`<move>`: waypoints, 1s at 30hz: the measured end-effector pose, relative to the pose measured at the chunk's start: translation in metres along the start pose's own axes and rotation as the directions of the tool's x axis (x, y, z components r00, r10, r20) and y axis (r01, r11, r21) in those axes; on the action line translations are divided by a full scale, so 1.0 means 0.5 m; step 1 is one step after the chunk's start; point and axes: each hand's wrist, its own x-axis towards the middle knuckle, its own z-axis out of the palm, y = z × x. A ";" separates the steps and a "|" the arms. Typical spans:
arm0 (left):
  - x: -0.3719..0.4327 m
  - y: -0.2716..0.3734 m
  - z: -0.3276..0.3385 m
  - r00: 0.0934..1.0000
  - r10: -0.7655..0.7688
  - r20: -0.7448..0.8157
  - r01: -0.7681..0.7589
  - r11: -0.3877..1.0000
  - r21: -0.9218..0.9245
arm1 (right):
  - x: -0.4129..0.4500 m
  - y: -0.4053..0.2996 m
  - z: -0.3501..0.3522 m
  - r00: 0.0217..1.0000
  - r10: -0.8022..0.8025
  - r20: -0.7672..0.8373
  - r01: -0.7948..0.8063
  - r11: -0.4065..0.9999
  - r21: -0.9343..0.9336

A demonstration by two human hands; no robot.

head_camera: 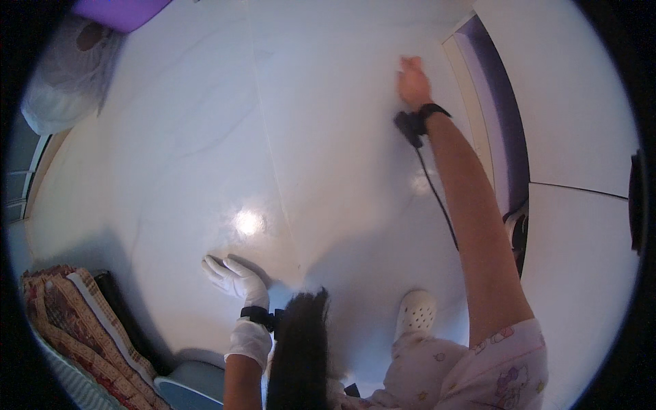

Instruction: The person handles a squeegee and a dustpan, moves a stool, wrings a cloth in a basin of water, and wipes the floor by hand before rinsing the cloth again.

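Note:
My left hand (234,281), in a white glove, is over the pale glossy floor (195,195) near the bottom middle. Its fingers are extended, and nothing shows in its grasp. Whether the fingertips touch the floor is hard to tell. Farther off at the upper right, my bare right hand (414,84) reaches out over the same floor. Blur hides whether its fingers hold anything. Each wrist wears a black strap with a small device; a black cable (435,192) hangs from the right wrist device (409,128).
White panels (576,118) line the right side, beside a purple recess. Folded patterned textiles (87,323) and a grey-blue basin (192,382) stand at lower left. A translucent plastic bag (64,87) and a purple object (123,13) lie upper left. A white clog (416,312) shows below.

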 end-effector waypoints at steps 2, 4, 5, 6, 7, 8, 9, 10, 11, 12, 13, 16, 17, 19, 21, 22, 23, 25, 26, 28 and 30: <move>0.005 -0.018 0.005 0.999 0.044 -0.026 -0.041 0.995 0.088 | 0.020 -0.141 0.042 0.980 -0.096 0.172 0.057 0.974 0.219; 0.016 -0.045 -0.008 0.996 0.057 -0.066 -0.048 0.990 0.135 | -0.003 -0.319 0.040 0.924 -0.266 0.274 0.144 0.907 0.395; 0.008 -0.037 0.012 0.995 0.065 -0.071 -0.056 0.989 0.134 | -0.045 -0.363 0.054 0.947 -0.239 0.213 0.125 0.889 0.441; 0.003 -0.027 0.016 0.995 0.080 -0.066 -0.071 0.990 0.122 | -0.080 -0.404 0.055 0.921 -0.255 0.294 0.038 0.811 0.583; 0.004 -0.042 0.011 0.997 0.049 -0.059 -0.041 0.990 0.139 | -0.139 -0.468 0.025 0.861 -0.419 0.289 0.196 0.796 0.572; 0.003 -0.032 0.012 0.998 0.027 -0.051 -0.021 0.992 0.128 | -0.197 -0.506 0.010 0.802 -0.368 0.470 -0.041 0.752 0.658; 0.009 -0.055 0.005 0.998 0.025 -0.066 -0.015 0.990 0.139 | -0.263 -0.556 -0.042 0.791 -0.424 0.440 -0.056 0.667 0.743; 0.008 -0.045 0.011 0.997 0.044 -0.064 -0.038 0.994 0.102 | -0.326 -0.559 -0.051 0.797 -0.573 0.193 0.292 0.645 0.706; 0.007 -0.054 0.010 0.996 0.053 -0.067 -0.047 0.995 0.088 | -0.370 -0.587 -0.081 0.706 -0.614 0.354 0.215 0.662 0.718; 0.001 -0.039 0.009 0.997 0.054 -0.062 -0.050 0.996 0.075 | -0.412 -0.592 -0.100 0.659 -0.645 0.387 0.245 0.671 0.700; -0.001 -0.025 0.003 0.999 0.032 -0.013 -0.032 0.999 0.031 | -0.428 -0.590 -0.108 0.664 -0.697 0.270 0.272 0.562 0.781; 0.009 -0.065 -0.012 1.000 0.006 -0.001 -0.006 1.000 0.009 | -0.385 -0.566 -0.177 0.736 -0.377 0.563 -0.362 0.483 0.797; 0.009 -0.061 -0.008 1.000 0.020 -0.019 -0.020 1.000 -0.015 | -0.359 -0.512 -0.168 0.823 -0.238 0.516 -0.368 0.469 0.803; 0.004 -0.043 -0.004 1.000 -0.008 0.016 0.008 0.999 -0.037 | -0.293 -0.353 -0.133 0.907 0.125 0.401 -0.418 0.361 0.834; 0.004 -0.039 0.002 0.999 0.042 -0.024 -0.042 0.999 -0.005 | -0.208 -0.181 -0.101 0.845 0.401 0.354 -0.441 0.147 0.885; 0.006 -0.058 -0.006 0.999 0.017 -0.029 -0.016 1.000 0.019 | -0.152 -0.192 -0.139 0.702 0.595 0.392 -0.694 0.448 0.563; 0.002 -0.032 -0.003 0.999 0.035 -0.023 -0.034 0.999 0.032 | -0.129 -0.142 -0.133 0.711 0.593 0.379 -0.687 0.469 0.555; -0.003 -0.022 0.001 0.999 0.049 -0.012 -0.049 0.998 0.049 | -0.112 -0.095 -0.114 0.998 0.052 -0.033 -0.048 0.993 0.107; 0.000 -0.031 -0.001 0.998 0.064 -0.018 -0.063 0.995 0.076 | -0.123 -0.126 -0.093 0.985 0.140 0.101 -0.162 0.949 0.271; 0.005 -0.039 -0.005 0.997 0.068 -0.037 -0.064 0.992 0.105 | -0.168 -0.248 -0.051 0.969 0.057 0.239 -0.168 0.865 0.472; 0.005 -0.048 -0.014 0.997 0.063 -0.033 -0.057 0.988 0.146 | -0.259 -0.381 -0.074 0.861 -0.107 0.497 -0.152 0.879 0.452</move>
